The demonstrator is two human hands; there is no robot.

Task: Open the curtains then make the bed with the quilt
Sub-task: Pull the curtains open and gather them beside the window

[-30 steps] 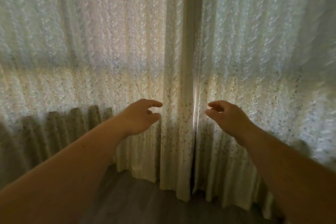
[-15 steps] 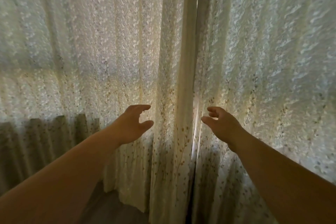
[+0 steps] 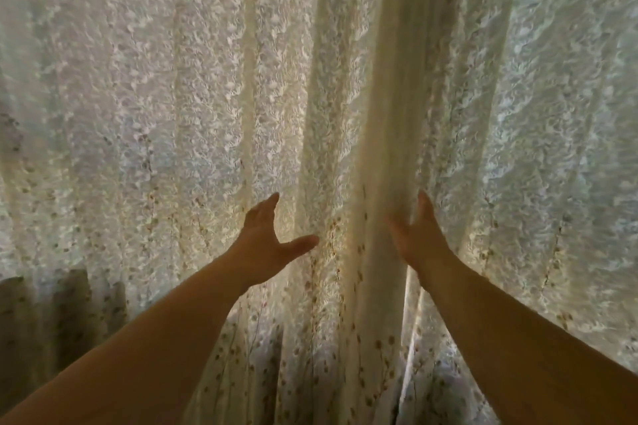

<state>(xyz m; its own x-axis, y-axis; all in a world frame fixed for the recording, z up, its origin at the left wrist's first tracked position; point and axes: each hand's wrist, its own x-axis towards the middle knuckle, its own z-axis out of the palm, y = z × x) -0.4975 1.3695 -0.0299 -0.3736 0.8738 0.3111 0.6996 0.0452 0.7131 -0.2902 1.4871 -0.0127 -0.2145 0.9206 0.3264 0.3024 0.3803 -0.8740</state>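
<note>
Two curtains fill the whole frame, a left panel (image 3: 172, 114) and a right panel (image 3: 559, 121), meeting in a thick folded seam (image 3: 397, 121) that runs down just right of centre. They are pale, thin and patterned with small sprigs, and light glows through them, so they look light, soft and limp rather than stiff; the cloth should bunch and slide easily but give no firm edge unless several folds are gathered together.

The left hand (image 3: 266, 245) is spread open in the lower middle of the frame, thumb out to the right, palm close against the left panel and gripping nothing. The right hand (image 3: 417, 235) is also open, its fingers flat along the right side of the seam and touching the cloth, not yet closed on it.

The best hold is likely the doubled inner edge of each panel at the seam, pinched firmly, then drawn outward. Pulling sideways rather than downward would spare whatever the curtains hang from, which lies out of view. The bed and quilt are not in view.
</note>
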